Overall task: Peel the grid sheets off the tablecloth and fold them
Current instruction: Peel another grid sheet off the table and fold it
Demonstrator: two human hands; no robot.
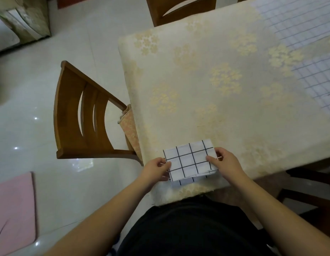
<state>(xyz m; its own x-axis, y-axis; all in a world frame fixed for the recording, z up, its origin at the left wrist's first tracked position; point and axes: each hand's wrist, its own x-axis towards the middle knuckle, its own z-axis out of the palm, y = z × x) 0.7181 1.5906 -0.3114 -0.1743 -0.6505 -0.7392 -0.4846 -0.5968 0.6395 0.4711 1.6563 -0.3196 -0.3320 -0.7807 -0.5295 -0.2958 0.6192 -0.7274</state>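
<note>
A folded white grid sheet with black lines lies at the near edge of the cream flowered tablecloth. My left hand pinches its left end between thumb and fingers. My right hand pinches its right end, fingers lying on top. Two more grid sheets lie flat on the tablecloth at the far right: one at the top corner, another lower down.
A wooden chair stands tucked at the table's left side, and another chair back shows at the far end. A pink mat lies on the glossy tile floor at lower left. Dark chair parts sit under the table's right.
</note>
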